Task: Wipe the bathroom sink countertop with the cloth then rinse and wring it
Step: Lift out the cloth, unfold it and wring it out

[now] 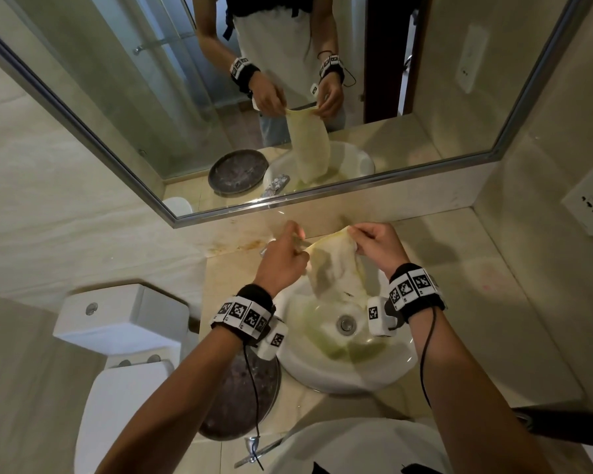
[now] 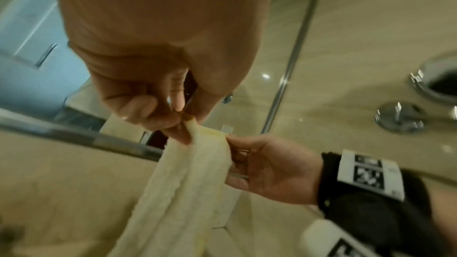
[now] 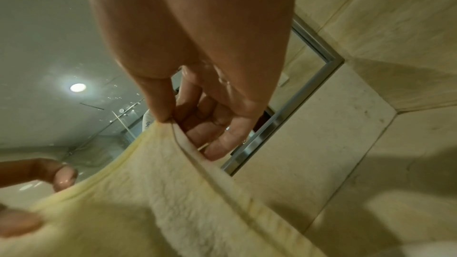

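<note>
Two-handed hold on pale yellow terry cloth (image 1: 336, 271), top edge stretched between both hands, remainder hanging down into round white ceramic sink basin (image 1: 384, 367). Left hand (image 1: 281, 261): grip narrow, thumb and fingertips pinching one upper corner, confirmed in left wrist view. Right hand (image 1: 377, 248): grip narrow, thumb and forefinger pinching the opposite upper corner, remaining fingers loosely curled behind the hem, confirmed in right wrist view. Cloth spread open, not bunched or twisted; lower end near chrome drain (image 1: 345, 323), contact with bowl not resolvable. Yellow-green tint pooled inside bowl around drain. No water stream visible; tap mostly hidden behind left hand, state of flow cannot tell. Beige stone surface (image 1: 476, 302) surrounding basin, brownish stain along its back edge below framed wall mirror (image 1: 425, 97). Dark round metal tray (image 1: 240, 405) on same surface left of basin, partly under left forearm. White toilet cistern (image 1: 117, 319) further left. Judged step: between rinse and wring, cloth opened out over basin, probably for inspection or regripping. Wipe stage judged finished or nearly so, though back-edge stain suggests otherwise. Next move likely requires gathering cloth lengthwise into a rope, shifting both pinches to full-fist holds, then counter-rotating wrists low over bowl. Risk: dripping onto surface if cloth drifts past rim.
</note>
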